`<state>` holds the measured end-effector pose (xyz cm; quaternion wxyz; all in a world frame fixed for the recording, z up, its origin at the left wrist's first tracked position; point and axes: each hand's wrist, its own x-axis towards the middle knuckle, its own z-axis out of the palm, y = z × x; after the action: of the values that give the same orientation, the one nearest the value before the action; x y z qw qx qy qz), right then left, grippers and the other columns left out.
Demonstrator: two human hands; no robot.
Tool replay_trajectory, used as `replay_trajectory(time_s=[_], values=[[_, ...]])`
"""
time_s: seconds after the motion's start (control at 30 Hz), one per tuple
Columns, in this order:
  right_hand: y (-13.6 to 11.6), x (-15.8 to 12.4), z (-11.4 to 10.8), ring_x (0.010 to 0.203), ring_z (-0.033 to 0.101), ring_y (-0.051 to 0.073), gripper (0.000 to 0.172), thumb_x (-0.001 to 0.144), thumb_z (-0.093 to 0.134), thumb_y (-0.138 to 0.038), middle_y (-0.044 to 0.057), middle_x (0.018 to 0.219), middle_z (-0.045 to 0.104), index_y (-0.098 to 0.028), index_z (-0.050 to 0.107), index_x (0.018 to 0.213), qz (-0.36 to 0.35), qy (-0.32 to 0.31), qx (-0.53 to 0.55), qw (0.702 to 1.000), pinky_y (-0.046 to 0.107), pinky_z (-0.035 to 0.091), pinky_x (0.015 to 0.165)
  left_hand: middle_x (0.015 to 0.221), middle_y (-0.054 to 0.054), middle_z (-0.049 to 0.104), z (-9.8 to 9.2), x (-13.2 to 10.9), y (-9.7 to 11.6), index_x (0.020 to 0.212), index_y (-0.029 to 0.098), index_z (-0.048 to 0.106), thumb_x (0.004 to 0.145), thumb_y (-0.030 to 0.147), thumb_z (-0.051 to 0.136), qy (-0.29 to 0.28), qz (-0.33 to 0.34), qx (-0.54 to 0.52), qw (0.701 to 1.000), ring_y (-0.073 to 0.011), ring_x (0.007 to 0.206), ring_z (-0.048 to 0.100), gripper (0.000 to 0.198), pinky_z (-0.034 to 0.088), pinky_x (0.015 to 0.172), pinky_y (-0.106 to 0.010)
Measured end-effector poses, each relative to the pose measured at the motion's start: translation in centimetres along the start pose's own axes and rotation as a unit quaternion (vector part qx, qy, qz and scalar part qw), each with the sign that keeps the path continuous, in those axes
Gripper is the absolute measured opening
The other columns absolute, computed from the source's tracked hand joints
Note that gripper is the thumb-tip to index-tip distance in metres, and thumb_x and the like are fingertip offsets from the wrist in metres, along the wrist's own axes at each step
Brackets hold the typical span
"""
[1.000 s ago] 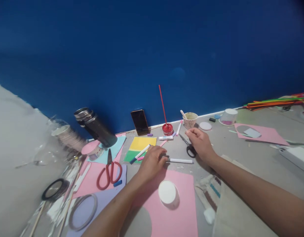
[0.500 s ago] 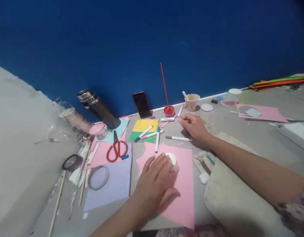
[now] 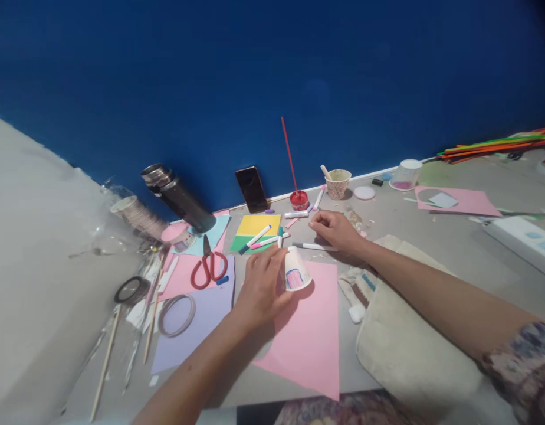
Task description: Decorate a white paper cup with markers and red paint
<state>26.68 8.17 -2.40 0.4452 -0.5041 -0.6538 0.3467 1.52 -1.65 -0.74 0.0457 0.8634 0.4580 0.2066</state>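
A white paper cup [image 3: 298,270] with a pink patch outlined in blue stands upside down, slightly tilted, over the pink paper [image 3: 311,330]. My left hand [image 3: 264,286] grips it from the left, fingers near its top and thumb low on its side. My right hand [image 3: 337,231] rests on the table beyond the cup, fingers curled in a pinch; whatever they may hold is hidden. Just below the right hand lies a grey-capped marker [image 3: 314,246]. Several other markers, one of them pink-capped [image 3: 269,241], lie on the yellow and green sheets [image 3: 259,224].
Red-handled scissors [image 3: 209,268], a tape roll [image 3: 177,316] and purple paper [image 3: 197,348] lie left. Behind stand a black flask [image 3: 184,200], a phone [image 3: 251,189] and a patterned cup [image 3: 338,185]. A cloth bag [image 3: 400,336] lies under my right forearm.
My left hand has moved from lying over the cup to gripping its left side, and the cup now shows its drawn side. The right hand stays pinched near the markers. The view has shifted slightly.
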Motion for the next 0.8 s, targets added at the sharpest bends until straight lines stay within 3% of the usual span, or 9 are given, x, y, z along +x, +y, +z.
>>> replay_trajectory(time_s=[0.13, 0.27, 0.37, 0.47, 0.6, 0.67, 0.8], values=[[-1.3, 3.0, -2.0, 0.054, 0.055, 0.014, 0.026, 0.085, 0.060, -0.042, 0.002, 0.063, 0.070, -0.020, 0.067, 0.073, 0.000, 0.035, -0.026, 0.999, 0.028, 0.042, 0.057, 0.151, -0.016, 0.057, -1.1, 0.6, -0.6, 0.152, 0.022, 0.044, 0.079, 0.020, 0.072, 0.032, -0.060, -0.076, 0.995, -0.0360, 0.138, 0.056, 0.078, 0.046, 0.114, -0.053], [-3.7, 9.4, -3.8, 0.065, 0.063, 0.017, 0.025, 0.086, 0.065, -0.038, 0.005, 0.076, 0.075, -0.015, 0.074, 0.090, -0.002, 0.081, -0.075, 0.994, 0.029, 0.046, 0.066, 0.147, -0.013, 0.058, -1.4, 1.5, -0.8, 0.148, 0.025, 0.046, 0.080, 0.020, 0.073, 0.091, -0.101, -0.155, 0.979, -0.0313, 0.136, 0.057, 0.073, 0.048, 0.114, -0.049], [-5.1, 14.1, -3.4, 0.084, 0.069, 0.023, 0.044, 0.083, 0.076, -0.042, 0.011, 0.095, 0.078, -0.012, 0.074, 0.114, 0.003, 0.100, -0.126, 0.987, 0.031, 0.048, 0.076, 0.146, -0.012, 0.057, -0.6, 1.8, -1.0, 0.143, 0.025, 0.049, 0.078, 0.018, 0.073, 0.142, -0.111, -0.176, 0.968, -0.0306, 0.135, 0.057, 0.070, 0.051, 0.111, -0.050], [-5.5, 16.8, -1.6, 0.094, 0.071, 0.027, 0.049, 0.081, 0.079, -0.051, 0.016, 0.107, 0.079, -0.013, 0.076, 0.111, 0.018, 0.089, -0.170, 0.981, 0.032, 0.048, 0.078, 0.144, -0.013, 0.057, 0.2, 1.6, -1.4, 0.143, 0.026, 0.050, 0.077, 0.018, 0.074, 0.147, -0.129, -0.195, 0.961, -0.0312, 0.132, 0.058, 0.071, 0.053, 0.109, -0.051], [-5.2, 17.3, 0.1, 0.086, 0.071, 0.025, 0.028, 0.090, 0.071, -0.045, 0.011, 0.088, 0.079, -0.018, 0.078, 0.084, 0.011, 0.059, -0.211, 0.976, 0.030, 0.045, 0.074, 0.144, -0.012, 0.058, 0.6, 1.1, -1.7, 0.145, 0.027, 0.050, 0.076, 0.021, 0.076, 0.156, -0.152, -0.226, 0.950, -0.0320, 0.131, 0.059, 0.073, 0.054, 0.106, -0.050], [-5.1, 16.8, -0.2, 0.084, 0.070, 0.024, 0.029, 0.094, 0.065, -0.040, 0.009, 0.084, 0.078, -0.019, 0.078, 0.079, -0.009, 0.065, -0.223, 0.973, 0.030, 0.043, 0.073, 0.145, -0.012, 0.057, 0.7, 0.9, -1.8, 0.145, 0.027, 0.050, 0.077, 0.024, 0.077, 0.164, -0.161, -0.244, 0.942, -0.0322, 0.133, 0.058, 0.073, 0.055, 0.106, -0.049], [-5.1, 15.6, -1.8, 0.090, 0.070, 0.023, 0.037, 0.102, 0.053, -0.041, 0.010, 0.093, 0.080, -0.018, 0.077, 0.085, -0.053, 0.108, -0.235, 0.965, 0.030, 0.043, 0.075, 0.147, -0.012, 0.057, 0.8, 0.7, -1.7, 0.145, 0.028, 0.051, 0.077, 0.026, 0.078, 0.155, -0.171, -0.264, 0.937, -0.0328, 0.135, 0.057, 0.073, 0.053, 0.107, -0.049]])
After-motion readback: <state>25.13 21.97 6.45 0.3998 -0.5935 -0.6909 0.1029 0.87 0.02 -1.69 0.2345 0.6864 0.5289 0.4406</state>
